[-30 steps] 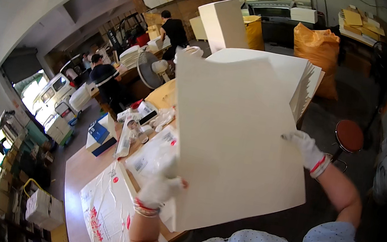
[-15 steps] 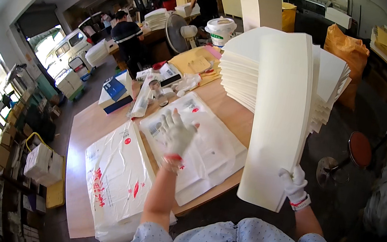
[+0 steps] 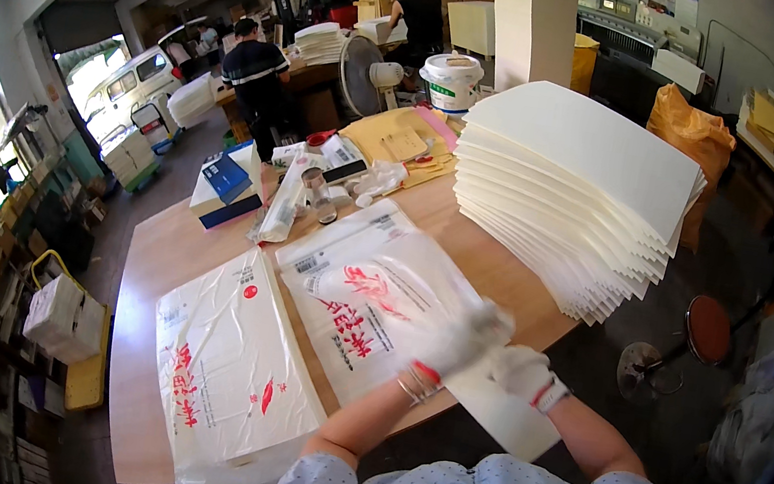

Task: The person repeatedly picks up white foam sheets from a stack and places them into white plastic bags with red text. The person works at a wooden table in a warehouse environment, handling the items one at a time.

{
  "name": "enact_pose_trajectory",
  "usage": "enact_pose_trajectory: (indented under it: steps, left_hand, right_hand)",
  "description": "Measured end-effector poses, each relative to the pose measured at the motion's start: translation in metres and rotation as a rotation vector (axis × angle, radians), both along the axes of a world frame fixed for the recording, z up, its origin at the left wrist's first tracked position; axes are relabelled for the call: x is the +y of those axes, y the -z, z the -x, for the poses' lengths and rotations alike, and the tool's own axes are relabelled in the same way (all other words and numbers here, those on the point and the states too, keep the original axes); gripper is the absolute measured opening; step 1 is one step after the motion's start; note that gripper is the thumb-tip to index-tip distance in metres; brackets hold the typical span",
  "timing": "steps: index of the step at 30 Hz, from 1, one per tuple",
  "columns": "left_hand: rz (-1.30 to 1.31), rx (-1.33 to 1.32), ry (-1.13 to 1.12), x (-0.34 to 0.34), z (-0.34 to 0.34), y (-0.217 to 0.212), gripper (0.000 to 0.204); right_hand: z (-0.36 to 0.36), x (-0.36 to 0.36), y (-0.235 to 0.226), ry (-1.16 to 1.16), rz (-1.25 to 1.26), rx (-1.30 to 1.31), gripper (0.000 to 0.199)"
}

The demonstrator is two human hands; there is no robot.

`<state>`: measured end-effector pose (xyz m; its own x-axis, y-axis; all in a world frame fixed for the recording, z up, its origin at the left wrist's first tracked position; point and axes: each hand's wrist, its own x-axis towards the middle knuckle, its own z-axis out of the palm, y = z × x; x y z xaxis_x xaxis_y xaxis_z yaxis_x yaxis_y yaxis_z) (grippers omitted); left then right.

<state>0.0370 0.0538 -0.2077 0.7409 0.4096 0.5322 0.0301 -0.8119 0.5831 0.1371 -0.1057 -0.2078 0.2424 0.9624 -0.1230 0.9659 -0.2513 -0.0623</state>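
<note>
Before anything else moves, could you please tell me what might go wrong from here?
The white sheet by the right grip juts past the wood-toned table and might bend. The thin printed plastic bag looks wrinkled and could snag. The fanned stack of white sheets seems to reach the table's right edge, so a bump might shift layers.

Hands (image 3: 465,338) blurry, esp. L, hiding pt. of white sheet (image 3: 511,419).

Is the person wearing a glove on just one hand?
No, the left hand and the right hand each wear a white glove.
</note>
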Motion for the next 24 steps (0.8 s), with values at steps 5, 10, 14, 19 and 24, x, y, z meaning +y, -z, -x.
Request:
enact_pose_trajectory:
  steps: [5, 10, 14, 19, 24]
  left_hand:
    - [0.379, 0.312, -0.021, -0.018, 0.029, -0.027, 0.048]
    - [-0.159, 0.437, -0.17, -0.02, 0.07, 0.071, 0.049]
    - [0.167, 0.491, -0.767, 0.081, 0.127, 0.14, 0.038]
    - [0.953, -0.369, -0.682, 0.041, 0.185, 0.14, 0.035]
    - [0.677, -0.196, -0.829, -0.034, 0.191, 0.145, 0.013]
  right_hand:
    - [-0.047, 0.037, 0.075, 0.284, -0.42, 0.659, 0.04]
    - [-0.071, 0.113, 0.116, 0.418, -0.195, 0.297, 0.049]
    - [-0.115, 0.131, 0.167, 0.367, -0.16, 0.274, 0.045]
    - [-0.091, 0.089, 0.111, 0.307, -0.168, 0.299, 0.028]
    - [-0.113, 0.038, 0.155, 0.134, -0.369, 0.432, 0.019]
